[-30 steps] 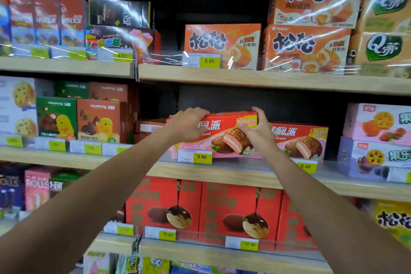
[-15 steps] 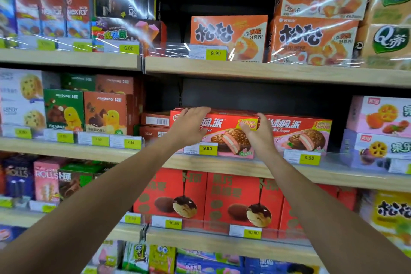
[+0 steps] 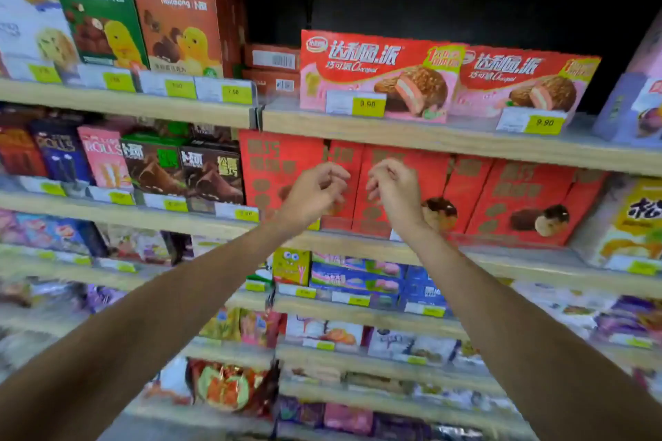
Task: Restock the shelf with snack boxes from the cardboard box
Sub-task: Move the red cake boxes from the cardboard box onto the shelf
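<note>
Red-and-pink rectangular cardboard snack box [image 3: 376, 72]: stood upright at the front edge of the light wooden shelf board [image 3: 430, 141], just beside an identical box [image 3: 526, 82]. Hands: left hand [image 3: 315, 195] and right hand [image 3: 392, 195] hung below that board, apart, fingers loosely curled, holding nothing.

The left pie box [image 3: 376, 75] and right pie box [image 3: 526, 82] stand touching, side by side on the shelf board [image 3: 430, 140], with a price tag [image 3: 354, 103] at the front edge before each. Two small stacked boxes [image 3: 272, 68] lie just left of them, with the biscuit boxes [image 3: 175, 29] further left. Below, the left hand [image 3: 311, 193] and right hand [image 3: 394, 193] hang near each other before the lower-shelf boxes [image 3: 519, 190].
</note>
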Tool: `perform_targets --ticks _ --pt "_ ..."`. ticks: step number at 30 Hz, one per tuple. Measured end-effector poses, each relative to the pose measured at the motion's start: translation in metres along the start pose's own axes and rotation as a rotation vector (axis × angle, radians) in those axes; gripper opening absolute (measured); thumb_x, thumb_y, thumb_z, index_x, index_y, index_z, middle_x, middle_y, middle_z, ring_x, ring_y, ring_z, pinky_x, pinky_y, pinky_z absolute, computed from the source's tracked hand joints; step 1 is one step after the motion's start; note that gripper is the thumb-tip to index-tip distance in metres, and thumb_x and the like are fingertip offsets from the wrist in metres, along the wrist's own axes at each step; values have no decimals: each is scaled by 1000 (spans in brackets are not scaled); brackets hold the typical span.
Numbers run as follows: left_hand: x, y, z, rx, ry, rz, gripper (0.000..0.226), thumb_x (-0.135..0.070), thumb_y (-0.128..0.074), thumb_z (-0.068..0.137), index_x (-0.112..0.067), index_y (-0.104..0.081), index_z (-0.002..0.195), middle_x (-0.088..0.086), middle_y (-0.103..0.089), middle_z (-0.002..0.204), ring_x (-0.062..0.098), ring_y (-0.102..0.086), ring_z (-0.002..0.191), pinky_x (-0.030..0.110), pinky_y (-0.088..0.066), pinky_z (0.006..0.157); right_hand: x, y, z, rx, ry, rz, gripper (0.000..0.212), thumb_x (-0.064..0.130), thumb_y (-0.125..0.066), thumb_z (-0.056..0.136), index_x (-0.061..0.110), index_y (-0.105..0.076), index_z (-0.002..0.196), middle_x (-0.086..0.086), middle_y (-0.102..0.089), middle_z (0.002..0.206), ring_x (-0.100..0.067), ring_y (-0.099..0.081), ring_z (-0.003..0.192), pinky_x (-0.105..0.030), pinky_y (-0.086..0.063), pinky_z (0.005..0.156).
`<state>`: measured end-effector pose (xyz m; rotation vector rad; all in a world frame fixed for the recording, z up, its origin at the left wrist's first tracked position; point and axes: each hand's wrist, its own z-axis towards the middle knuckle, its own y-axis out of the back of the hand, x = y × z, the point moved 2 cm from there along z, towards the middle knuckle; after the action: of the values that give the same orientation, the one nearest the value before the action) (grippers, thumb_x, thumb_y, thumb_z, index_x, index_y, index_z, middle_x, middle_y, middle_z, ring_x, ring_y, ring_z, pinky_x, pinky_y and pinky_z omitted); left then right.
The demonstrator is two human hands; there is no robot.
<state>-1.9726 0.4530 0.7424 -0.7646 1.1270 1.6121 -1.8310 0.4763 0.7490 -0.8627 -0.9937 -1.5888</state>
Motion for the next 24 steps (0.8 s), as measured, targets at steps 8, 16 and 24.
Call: perform_targets --ticks 8,16,24 --pt "185 4 -121 98 468 69 18 -7 -57 89 -19 -57 75 -10 -64 68 10 -59 71 28 -48 74 -159 -66 -108 311 -326 -181 28 17 -47 85 8 -50 58 -11 -52 55 -16 -50 49 -31 -39 54" --pt "340 -34 -283 125 1031 205 16 -11 -53 85 -11 -63 97 16 -65 91 29 -64 83 25 -44 72 -310 -115 -244 698 -662 -313 28 17 -49 87 22 -52 60 -16 -62 67 -20 -56 60 -36 -44 60" --pt "451 -70 -401 481 1190 476 50 -14 -51 85 -14 -43 134 10 -47 136 31 -46 126 43 -41 102 -442 -151 -348 839 -924 -366 21 17 -47 88 26 -55 70 -5 -65 83 -17 -57 73 -28 -40 64"
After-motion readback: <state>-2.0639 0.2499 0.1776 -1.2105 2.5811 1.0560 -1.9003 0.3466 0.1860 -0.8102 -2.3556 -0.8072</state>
